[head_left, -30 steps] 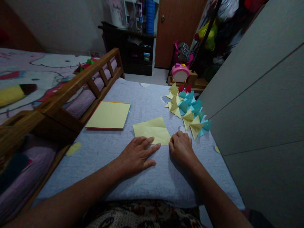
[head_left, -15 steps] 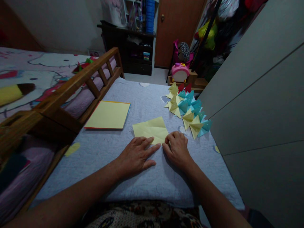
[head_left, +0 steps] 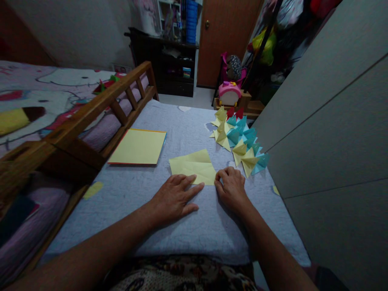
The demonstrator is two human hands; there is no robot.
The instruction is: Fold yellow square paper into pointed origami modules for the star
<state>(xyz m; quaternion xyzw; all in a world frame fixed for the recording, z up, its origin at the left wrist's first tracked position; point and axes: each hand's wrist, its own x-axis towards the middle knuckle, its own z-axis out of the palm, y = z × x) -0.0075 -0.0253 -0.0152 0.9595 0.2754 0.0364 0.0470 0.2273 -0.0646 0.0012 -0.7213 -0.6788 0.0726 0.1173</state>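
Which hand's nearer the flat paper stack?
Left. The left hand is right of the paper stack and lower in view, partly on the creased yellow sheet; the right hand is farther right, by that sheet's right corner.

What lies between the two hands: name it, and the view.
In the head view, part of the creased yellow sheet lies between the left hand and the right hand, with bluish cloth nearer the camera.

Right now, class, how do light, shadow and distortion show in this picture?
Head view: dim overall, the far shelf unit nearly black; soft shadow beside the right hand; no glare on the creased yellow sheet; forearms stretched towards the lower corners, probably by a wide lens.
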